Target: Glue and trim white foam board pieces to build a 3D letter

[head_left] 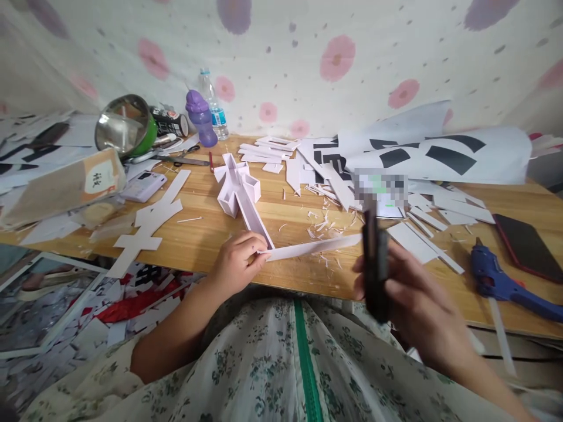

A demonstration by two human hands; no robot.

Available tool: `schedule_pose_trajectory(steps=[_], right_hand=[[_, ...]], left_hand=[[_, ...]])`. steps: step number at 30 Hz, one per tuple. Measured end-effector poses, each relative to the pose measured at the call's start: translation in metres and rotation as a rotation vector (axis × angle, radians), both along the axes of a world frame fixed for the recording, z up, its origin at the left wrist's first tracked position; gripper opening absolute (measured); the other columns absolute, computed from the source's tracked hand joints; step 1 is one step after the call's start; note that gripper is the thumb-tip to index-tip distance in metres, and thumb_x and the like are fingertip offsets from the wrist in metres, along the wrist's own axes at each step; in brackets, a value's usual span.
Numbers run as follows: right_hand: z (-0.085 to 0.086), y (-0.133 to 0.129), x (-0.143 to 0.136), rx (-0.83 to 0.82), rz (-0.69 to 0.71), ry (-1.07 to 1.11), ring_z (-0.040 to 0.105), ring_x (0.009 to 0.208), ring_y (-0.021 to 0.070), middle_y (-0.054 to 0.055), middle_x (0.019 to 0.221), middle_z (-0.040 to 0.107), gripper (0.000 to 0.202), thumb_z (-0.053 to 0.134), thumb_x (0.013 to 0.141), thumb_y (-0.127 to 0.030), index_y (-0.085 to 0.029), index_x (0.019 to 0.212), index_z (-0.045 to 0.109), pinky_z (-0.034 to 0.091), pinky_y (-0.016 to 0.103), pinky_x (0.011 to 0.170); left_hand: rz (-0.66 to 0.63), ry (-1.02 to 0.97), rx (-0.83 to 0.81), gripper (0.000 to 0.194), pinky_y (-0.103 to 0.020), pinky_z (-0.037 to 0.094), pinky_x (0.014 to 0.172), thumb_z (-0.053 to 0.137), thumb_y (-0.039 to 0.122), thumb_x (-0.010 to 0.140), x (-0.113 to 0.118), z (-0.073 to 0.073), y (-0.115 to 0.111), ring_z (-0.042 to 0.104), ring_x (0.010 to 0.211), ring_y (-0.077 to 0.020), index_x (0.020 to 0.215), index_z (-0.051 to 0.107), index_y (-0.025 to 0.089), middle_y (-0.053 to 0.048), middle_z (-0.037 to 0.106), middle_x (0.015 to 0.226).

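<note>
My left hand (240,262) pinches the near end of a thin white strip (314,247), beside the lower end of a white open-channel piece (253,212) that lies on the wooden table (206,220). That piece has several box-like arms at its far end. The strip stretches right from my fingertips. My right hand (416,293) is closed around a dark, upright tool (375,264), blurred, so its kind cannot be made out. The tool is near the strip's right end; whether they touch is unclear.
A blue glue gun (495,272) and dark phone (528,245) lie at the right. White offcuts (341,187) and a screen device (382,196) are behind the strip. At the left are a flat white cut-out (149,228), scissors (185,158), a purple bottle (201,120) and a green tin (127,126).
</note>
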State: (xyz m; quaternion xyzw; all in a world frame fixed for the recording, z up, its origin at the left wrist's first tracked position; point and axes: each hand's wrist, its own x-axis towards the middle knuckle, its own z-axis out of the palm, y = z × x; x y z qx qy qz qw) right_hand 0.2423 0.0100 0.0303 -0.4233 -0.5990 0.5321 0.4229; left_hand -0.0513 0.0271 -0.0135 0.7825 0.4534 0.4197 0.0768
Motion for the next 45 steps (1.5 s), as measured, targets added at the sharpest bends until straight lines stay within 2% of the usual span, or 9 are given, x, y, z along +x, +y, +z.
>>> schedule_pose_trajectory(steps=[1,3,5,7,9,11,13,16,45], right_hand=[[-0.002,-0.008,-0.011,-0.050,0.128,0.035,0.064,0.069,0.0188,0.007,0.106,0.063,0.053,0.049,0.086,-0.033,-0.032,0.137,0.036,0.049,0.032,0.055],[-0.005,-0.018,-0.029,-0.075,0.282,-0.024,0.062,0.099,0.0213,0.007,0.129,0.055,0.054,0.052,0.087,-0.033,-0.035,0.138,0.035,0.051,0.035,0.078],[-0.008,-0.020,-0.042,-0.062,0.343,-0.090,0.047,0.124,0.0225,0.006,0.143,0.042,0.055,0.056,0.086,-0.032,-0.035,0.138,0.037,0.041,0.039,0.099],[-0.008,-0.019,-0.052,-0.072,0.354,-0.089,0.041,0.129,0.0231,0.006,0.145,0.039,0.057,0.061,0.083,-0.033,-0.031,0.136,0.040,0.035,0.040,0.105],[-0.008,-0.018,-0.059,-0.132,0.340,-0.053,0.051,0.118,0.0233,0.008,0.132,0.053,0.055,0.064,0.081,-0.035,-0.027,0.131,0.046,0.044,0.037,0.095],[-0.008,-0.019,-0.065,-0.244,0.322,-0.011,0.062,0.090,0.0202,0.007,0.103,0.064,0.048,0.063,0.080,-0.038,-0.024,0.125,0.052,0.053,0.030,0.070],[-0.008,-0.021,-0.070,-0.357,0.320,0.033,0.058,0.061,0.0142,0.001,0.078,0.060,0.046,0.060,0.081,-0.041,-0.022,0.122,0.053,0.047,0.024,0.048],[-0.010,-0.025,-0.074,-0.419,0.317,0.068,0.049,0.045,0.0091,-0.003,0.067,0.053,0.050,0.058,0.081,-0.043,-0.021,0.126,0.049,0.042,0.022,0.042],[-0.017,-0.027,-0.080,-0.460,0.308,0.086,0.047,0.040,0.0082,-0.005,0.064,0.053,0.050,0.053,0.082,-0.040,-0.018,0.126,0.045,0.036,0.022,0.041]], left_hand=[[0.003,0.001,-0.002,0.012,-0.031,0.047,0.069,0.055,0.014,0.082,0.000,0.000,0.000,0.060,0.076,-0.0169,0.071,0.054,0.019,-0.004,0.064,0.077],[0.008,0.004,-0.001,0.011,-0.031,0.047,0.070,0.056,0.013,0.081,0.000,0.000,0.000,0.060,0.077,-0.0172,0.072,0.055,0.019,-0.005,0.064,0.078],[0.011,0.010,0.002,0.011,-0.031,0.047,0.070,0.056,0.014,0.082,0.000,-0.001,0.000,0.060,0.077,-0.0174,0.072,0.054,0.019,-0.005,0.064,0.078],[0.009,0.016,0.007,0.011,-0.031,0.047,0.069,0.055,0.014,0.082,0.001,-0.001,0.000,0.060,0.076,-0.0176,0.072,0.054,0.019,-0.005,0.065,0.078],[0.011,0.015,0.014,0.011,-0.031,0.047,0.069,0.055,0.013,0.082,0.001,-0.002,0.001,0.060,0.076,-0.0176,0.072,0.055,0.019,-0.005,0.065,0.078],[0.016,0.008,0.022,0.011,-0.031,0.047,0.070,0.055,0.013,0.081,0.001,-0.004,0.001,0.060,0.077,-0.0175,0.072,0.055,0.019,-0.005,0.065,0.078],[0.018,0.004,0.026,0.011,-0.031,0.047,0.070,0.055,0.013,0.081,0.000,-0.005,0.001,0.059,0.076,-0.0171,0.072,0.055,0.019,-0.004,0.065,0.078],[0.013,0.011,0.022,0.011,-0.031,0.047,0.070,0.054,0.014,0.082,0.000,-0.005,0.001,0.059,0.076,-0.0170,0.072,0.055,0.019,-0.004,0.065,0.078],[-0.016,-0.014,-0.010,0.014,-0.025,0.045,0.063,0.052,0.016,0.084,0.000,0.001,0.000,0.059,0.072,-0.0142,0.070,0.055,0.019,-0.004,0.063,0.077]])
